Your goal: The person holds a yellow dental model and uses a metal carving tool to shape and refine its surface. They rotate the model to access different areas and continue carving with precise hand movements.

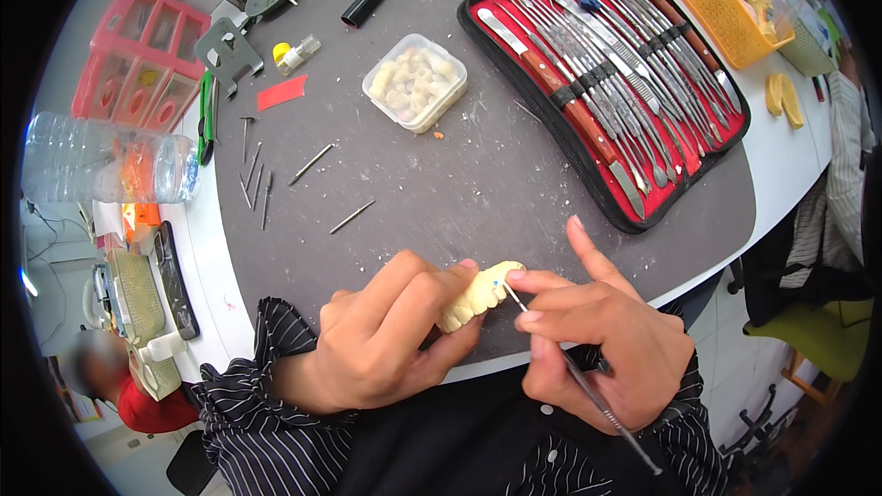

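Observation:
A pale yellow dental cast (480,297) with tooth shapes is held by my left hand (390,331), its fingers and thumb closed round the near end. My right hand (606,340) grips a thin metal dental carving tool (593,390) like a pen, with the little finger lifted away. The tool's slim tip touches or nearly touches the far right end of the cast, beside a small blue spot. Its ridged handle slants down toward my body.
An open black case (588,188) with a red lining holds rows of carving tools at the right. A clear box (418,83) of tooth-like pieces stands mid-table. Several metal burs (351,217) lie left of it. A yellow basket (721,9) and a water bottle (101,161) flank the mat.

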A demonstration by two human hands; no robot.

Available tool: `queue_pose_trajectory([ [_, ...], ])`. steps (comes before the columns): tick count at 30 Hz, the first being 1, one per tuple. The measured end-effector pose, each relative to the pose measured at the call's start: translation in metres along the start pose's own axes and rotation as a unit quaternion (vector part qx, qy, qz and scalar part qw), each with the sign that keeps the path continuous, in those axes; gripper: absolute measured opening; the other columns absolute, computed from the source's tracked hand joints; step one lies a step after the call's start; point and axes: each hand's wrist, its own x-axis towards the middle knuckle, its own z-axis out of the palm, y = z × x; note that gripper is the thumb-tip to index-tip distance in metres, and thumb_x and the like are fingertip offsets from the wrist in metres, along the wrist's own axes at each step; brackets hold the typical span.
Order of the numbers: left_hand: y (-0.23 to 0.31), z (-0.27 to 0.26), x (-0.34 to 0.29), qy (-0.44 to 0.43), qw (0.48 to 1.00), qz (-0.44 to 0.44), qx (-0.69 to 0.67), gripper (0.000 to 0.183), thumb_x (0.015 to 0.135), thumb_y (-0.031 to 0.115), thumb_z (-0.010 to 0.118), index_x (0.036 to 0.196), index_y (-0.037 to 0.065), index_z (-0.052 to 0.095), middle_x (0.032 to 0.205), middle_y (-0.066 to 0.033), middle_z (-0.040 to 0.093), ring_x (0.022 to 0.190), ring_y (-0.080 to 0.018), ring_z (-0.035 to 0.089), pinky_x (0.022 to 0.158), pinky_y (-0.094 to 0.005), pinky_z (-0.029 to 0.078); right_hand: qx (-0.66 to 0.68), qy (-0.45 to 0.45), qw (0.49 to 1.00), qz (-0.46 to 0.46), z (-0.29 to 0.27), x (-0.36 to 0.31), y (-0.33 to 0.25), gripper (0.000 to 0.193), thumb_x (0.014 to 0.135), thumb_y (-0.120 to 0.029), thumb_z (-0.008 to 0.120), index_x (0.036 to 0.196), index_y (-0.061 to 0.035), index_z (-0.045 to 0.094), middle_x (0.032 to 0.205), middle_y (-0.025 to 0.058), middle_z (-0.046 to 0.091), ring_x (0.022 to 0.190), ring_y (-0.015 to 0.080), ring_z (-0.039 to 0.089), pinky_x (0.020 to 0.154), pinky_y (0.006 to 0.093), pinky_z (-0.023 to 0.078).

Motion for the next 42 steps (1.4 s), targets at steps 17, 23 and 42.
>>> queue_pose_trajectory([
  [17, 0.002, 0.003, -0.002, 0.007, 1.0, 0.011, 0.007, 0.036, 0.061, 0.005, 0.077, 0.095, 0.0, 0.066, 0.069, -0.0022, 0.052, 0.046, -0.0094, 0.049, 0.038, -0.0243, 0.039, -0.084, -0.011, 0.995, -0.042, 0.004, -0.001, -0.007, 0.014, 0.077, 0.003, 0.066, 0.089, -0.0024, 0.06, 0.082, 0.0077, 0.068, 0.094, 0.032, 0.07, 0.102, 0.0607, 0.037],
  [23, 0.002, 0.003, -0.001, 0.009, 1.0, 0.004, -0.018, 0.034, 0.062, 0.005, 0.077, 0.094, 0.0, 0.066, 0.069, -0.0017, 0.053, 0.046, -0.0079, 0.049, 0.038, -0.0239, 0.038, -0.01, -0.033, 0.999, 0.002, -0.008, 0.001, -0.005, 0.015, 0.076, 0.004, 0.065, 0.088, -0.0018, 0.059, 0.08, 0.0077, 0.068, 0.091, 0.0307, 0.071, 0.102, 0.0602, 0.037],
  [42, 0.004, 0.001, 0.0, -0.009, 1.0, -0.001, -0.026, 0.033, 0.063, 0.004, 0.076, 0.094, 0.0, 0.065, 0.07, -0.0017, 0.054, 0.046, -0.0061, 0.051, 0.038, -0.0223, 0.038, -0.008, -0.023, 0.999, 0.028, -0.011, 0.004, -0.01, 0.011, 0.072, 0.004, 0.063, 0.082, -0.0011, 0.06, 0.075, 0.0079, 0.069, 0.089, 0.0318, 0.071, 0.102, 0.0555, 0.039],
])
